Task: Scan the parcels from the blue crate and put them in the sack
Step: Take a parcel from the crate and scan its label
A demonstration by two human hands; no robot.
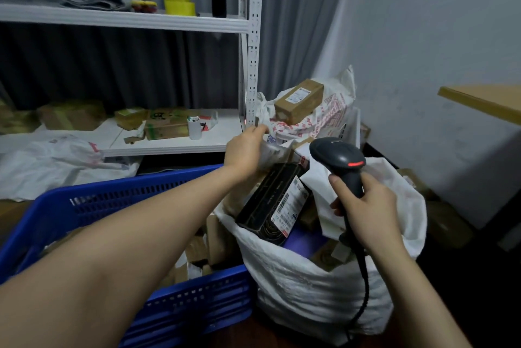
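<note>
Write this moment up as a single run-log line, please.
stage: bagging | left hand: over sack, at blurred pale packet, grip unclear | right hand: grips barcode scanner | blue crate: parcels remain

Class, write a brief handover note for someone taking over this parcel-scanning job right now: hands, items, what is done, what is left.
Left hand: stretched over the sack, on a blurred pale packet; grip unclear.
Right hand: holds the scanner above the sack.
Done: a black box and other parcels lie in the sack.
Left: brown parcels lie in the blue crate; scan and bag them.
</note>
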